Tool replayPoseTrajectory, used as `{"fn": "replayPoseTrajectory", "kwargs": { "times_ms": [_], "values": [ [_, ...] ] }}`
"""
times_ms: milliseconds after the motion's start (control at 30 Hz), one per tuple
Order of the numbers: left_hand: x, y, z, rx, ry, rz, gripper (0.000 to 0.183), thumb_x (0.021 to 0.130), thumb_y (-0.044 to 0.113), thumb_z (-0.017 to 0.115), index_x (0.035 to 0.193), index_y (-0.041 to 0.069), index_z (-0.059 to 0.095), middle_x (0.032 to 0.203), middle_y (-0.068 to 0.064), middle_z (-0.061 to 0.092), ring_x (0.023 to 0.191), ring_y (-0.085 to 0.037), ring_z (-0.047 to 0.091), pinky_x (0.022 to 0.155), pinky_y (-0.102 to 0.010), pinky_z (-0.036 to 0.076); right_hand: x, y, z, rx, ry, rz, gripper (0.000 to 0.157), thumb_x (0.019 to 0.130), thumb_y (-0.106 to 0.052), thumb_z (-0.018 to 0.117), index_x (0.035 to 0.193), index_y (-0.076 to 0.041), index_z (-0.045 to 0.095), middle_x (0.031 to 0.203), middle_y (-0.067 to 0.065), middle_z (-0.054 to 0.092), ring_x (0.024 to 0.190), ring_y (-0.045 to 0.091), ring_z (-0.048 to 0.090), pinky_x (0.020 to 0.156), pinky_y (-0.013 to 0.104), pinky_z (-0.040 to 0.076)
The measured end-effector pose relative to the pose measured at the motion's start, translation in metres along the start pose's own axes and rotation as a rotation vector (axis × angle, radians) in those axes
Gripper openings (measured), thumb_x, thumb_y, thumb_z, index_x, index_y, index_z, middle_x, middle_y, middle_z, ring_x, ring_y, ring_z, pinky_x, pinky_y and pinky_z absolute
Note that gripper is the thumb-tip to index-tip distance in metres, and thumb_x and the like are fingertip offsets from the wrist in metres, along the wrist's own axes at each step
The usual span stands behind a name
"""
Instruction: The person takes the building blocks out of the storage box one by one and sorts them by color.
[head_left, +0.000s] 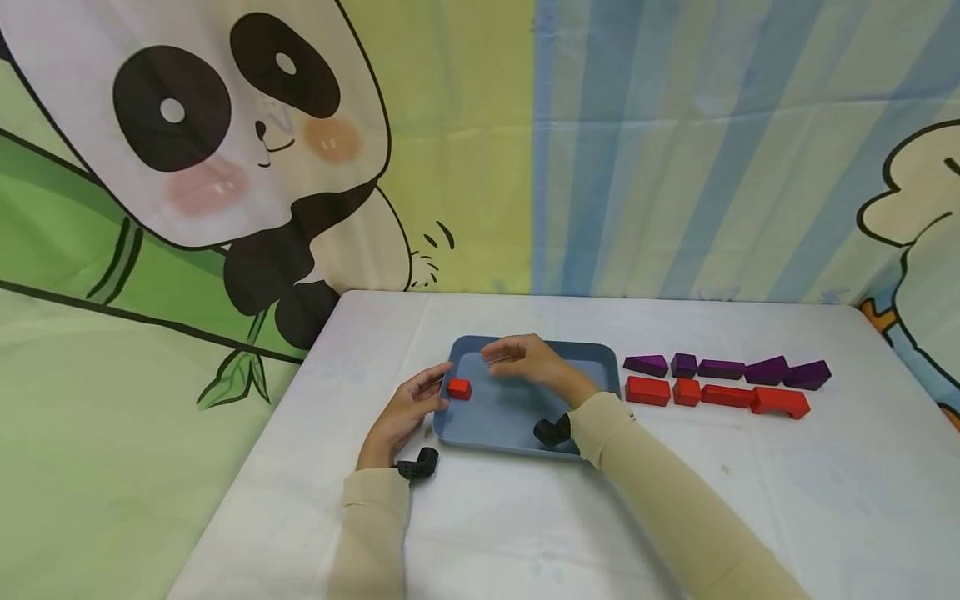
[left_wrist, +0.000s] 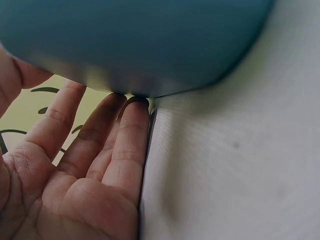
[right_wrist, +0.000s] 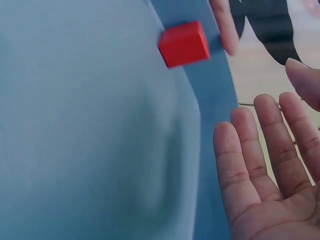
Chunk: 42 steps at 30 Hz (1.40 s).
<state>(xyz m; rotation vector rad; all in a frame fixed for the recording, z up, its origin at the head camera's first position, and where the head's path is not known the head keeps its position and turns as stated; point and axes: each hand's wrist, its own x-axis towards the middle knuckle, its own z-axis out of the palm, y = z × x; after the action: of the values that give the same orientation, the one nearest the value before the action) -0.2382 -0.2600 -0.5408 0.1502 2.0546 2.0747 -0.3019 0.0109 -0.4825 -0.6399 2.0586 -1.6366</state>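
Note:
A shallow blue-grey tray [head_left: 498,423] lies on the white table. One small red block [head_left: 460,388] sits inside it near the left rim. My left hand [head_left: 403,412] is at the tray's left side, fingers extended; in the left wrist view its fingertips meet the tray's outer wall [left_wrist: 140,50]. Over the tray hovers my right hand [head_left: 534,365], holding nothing, its fingers loosely extended. The right wrist view shows the red block [right_wrist: 184,45] apart from the right hand [right_wrist: 272,170], with a left fingertip beside the rim.
Right of the tray, several purple blocks [head_left: 722,369] of different shapes form a back row. Several red blocks [head_left: 724,396], one with an arch cut-out, line up in front of them. A printed cloth [head_left: 465,150] hangs behind the table.

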Motion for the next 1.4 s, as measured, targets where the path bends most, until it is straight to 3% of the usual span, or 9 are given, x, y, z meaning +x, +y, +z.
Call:
{"fn": "replayPoseTrajectory", "kwargs": {
  "times_ms": [400,733,933,1233,1400],
  "values": [
    [-0.002,0.001,0.002,-0.039,0.016,-0.022,0.074,0.091,-0.013,0.063,0.162,-0.005,0.043,0.170,-0.022,0.039,0.155,-0.037,0.040,0.102,-0.018,0.051,0.014,-0.001,0.027,-0.014,-0.049,0.080,0.042,0.098,0.001,0.075,0.138,0.011,0.066,0.136,0.025,0.071,0.128,0.036,0.068,0.106,0.042,0.057],
    [-0.003,0.001,0.000,-0.027,-0.025,0.005,0.072,0.094,-0.011,0.062,0.162,-0.008,0.039,0.170,-0.026,0.036,0.158,-0.040,0.035,0.109,-0.018,0.046,0.025,-0.006,0.038,-0.134,-0.033,0.142,0.038,0.089,0.002,0.083,0.126,0.009,0.074,0.121,0.020,0.078,0.113,0.028,0.075,0.098,0.036,0.060],
    [-0.002,0.001,0.000,-0.037,-0.030,0.009,0.073,0.094,-0.010,0.062,0.163,-0.008,0.039,0.170,-0.026,0.036,0.158,-0.041,0.034,0.109,-0.019,0.046,0.030,-0.004,0.040,-0.208,-0.002,0.141,0.032,0.085,0.003,0.087,0.116,0.007,0.079,0.107,0.016,0.081,0.096,0.020,0.076,0.090,0.032,0.060],
    [-0.002,0.002,0.001,-0.036,-0.008,-0.004,0.073,0.092,-0.011,0.063,0.162,-0.008,0.041,0.170,-0.025,0.037,0.157,-0.040,0.036,0.105,-0.018,0.049,0.028,-0.005,0.038,-0.274,0.022,0.133,0.023,0.086,0.000,0.083,0.109,0.002,0.082,0.100,0.011,0.082,0.086,0.015,0.071,0.078,0.027,0.058],
    [-0.002,0.002,0.002,-0.021,0.001,-0.004,0.074,0.091,-0.011,0.064,0.162,-0.008,0.041,0.170,-0.025,0.037,0.157,-0.042,0.036,0.101,-0.019,0.051,0.018,-0.013,0.024,-0.157,0.019,0.114,0.025,0.090,0.001,0.078,0.115,0.003,0.080,0.112,0.014,0.078,0.097,0.022,0.071,0.084,0.033,0.062]
  ]
}}
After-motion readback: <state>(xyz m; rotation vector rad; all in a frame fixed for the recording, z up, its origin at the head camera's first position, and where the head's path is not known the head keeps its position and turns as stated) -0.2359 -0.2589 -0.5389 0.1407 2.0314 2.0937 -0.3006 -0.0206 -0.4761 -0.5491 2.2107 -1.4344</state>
